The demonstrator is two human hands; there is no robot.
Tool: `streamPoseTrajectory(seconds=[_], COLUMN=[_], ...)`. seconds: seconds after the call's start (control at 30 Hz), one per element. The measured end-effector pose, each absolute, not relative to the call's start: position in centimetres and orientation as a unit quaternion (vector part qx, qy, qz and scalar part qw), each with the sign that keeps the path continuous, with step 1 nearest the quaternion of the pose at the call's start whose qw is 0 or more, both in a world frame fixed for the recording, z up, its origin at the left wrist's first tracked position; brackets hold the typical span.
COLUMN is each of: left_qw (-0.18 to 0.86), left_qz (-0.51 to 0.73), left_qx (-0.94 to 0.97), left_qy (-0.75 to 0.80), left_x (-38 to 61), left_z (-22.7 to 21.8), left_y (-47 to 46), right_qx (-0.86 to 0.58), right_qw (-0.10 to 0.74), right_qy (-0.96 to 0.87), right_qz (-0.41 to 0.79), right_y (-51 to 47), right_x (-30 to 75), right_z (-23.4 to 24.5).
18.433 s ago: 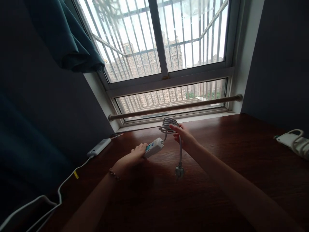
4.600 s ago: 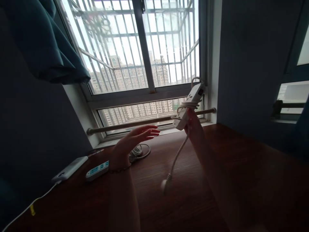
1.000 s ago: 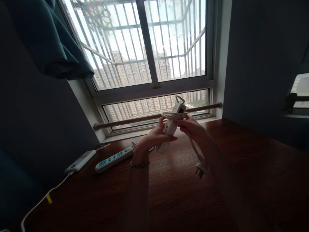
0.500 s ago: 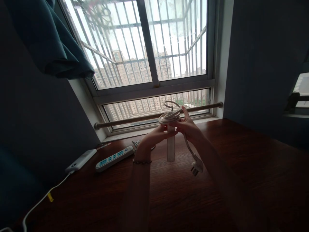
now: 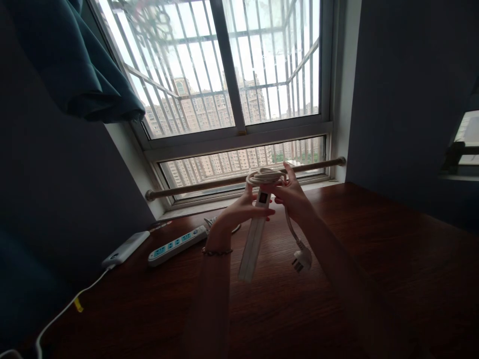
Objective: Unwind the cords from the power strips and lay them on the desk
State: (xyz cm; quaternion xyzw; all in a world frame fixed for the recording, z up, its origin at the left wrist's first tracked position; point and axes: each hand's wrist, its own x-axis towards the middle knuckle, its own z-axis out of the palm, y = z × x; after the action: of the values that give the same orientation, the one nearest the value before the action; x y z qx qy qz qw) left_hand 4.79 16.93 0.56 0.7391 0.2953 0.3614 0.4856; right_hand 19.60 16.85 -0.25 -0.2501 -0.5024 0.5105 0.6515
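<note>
A white power strip point(image 5: 253, 244) is held up over the table, tilted with its lower end to the left and towards me. Near its top a dark switch shows. My left hand point(image 5: 241, 209) is closed around the strip below the switch. A white cord point(image 5: 266, 175) lies in coils around the strip's upper end. My right hand point(image 5: 294, 198) pinches the coils at their right side, its index finger pointing up. From there the cord's end hangs down to a plug point(image 5: 302, 259) with its prongs towards me.
On the left of the brown table point(image 5: 355, 239) lies a second power strip point(image 5: 177, 245) with blue sockets. Beside it is a white power bank point(image 5: 126, 248) with a white cable point(image 5: 71, 303). A rail point(image 5: 202, 187) crosses before the window. A blue curtain point(image 5: 93, 85) hangs upper left.
The power strip has turned and tilted, its lower end swinging left and nearer, so the switch now shows. The raised cord loop has come down onto the coils. The plug has shifted slightly left.
</note>
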Motion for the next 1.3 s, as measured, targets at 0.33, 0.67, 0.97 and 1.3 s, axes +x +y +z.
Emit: streamPoseTrajectory(seconds=[0.33, 0.67, 0.97, 1.3], left_qw=[0.406, 0.424, 0.339, 0.005], left_qz=[0.266, 0.297, 0.418, 0.508], left_qx=[0.802, 0.807, 0.779, 0.793], left_qy=[0.348, 0.285, 0.321, 0.335], left_x=[3.1, 3.9, 3.9, 4.6], left_z=[0.4, 0.2, 1.0, 2.3], left_y=[17.1, 17.2, 17.3, 14.9], right_qx=[-0.204, -0.187, -0.184, -0.277], right_qw=[0.691, 0.703, 0.691, 0.674], right_qy=[-0.476, -0.492, -0.500, -0.604], right_qz=[0.505, 0.478, 0.489, 0.322], right_y=[17.0, 16.2, 15.5, 15.9], right_x=[20.9, 19.4, 18.8, 17.9], right_z=[0.8, 0.7, 0.6, -0.3])
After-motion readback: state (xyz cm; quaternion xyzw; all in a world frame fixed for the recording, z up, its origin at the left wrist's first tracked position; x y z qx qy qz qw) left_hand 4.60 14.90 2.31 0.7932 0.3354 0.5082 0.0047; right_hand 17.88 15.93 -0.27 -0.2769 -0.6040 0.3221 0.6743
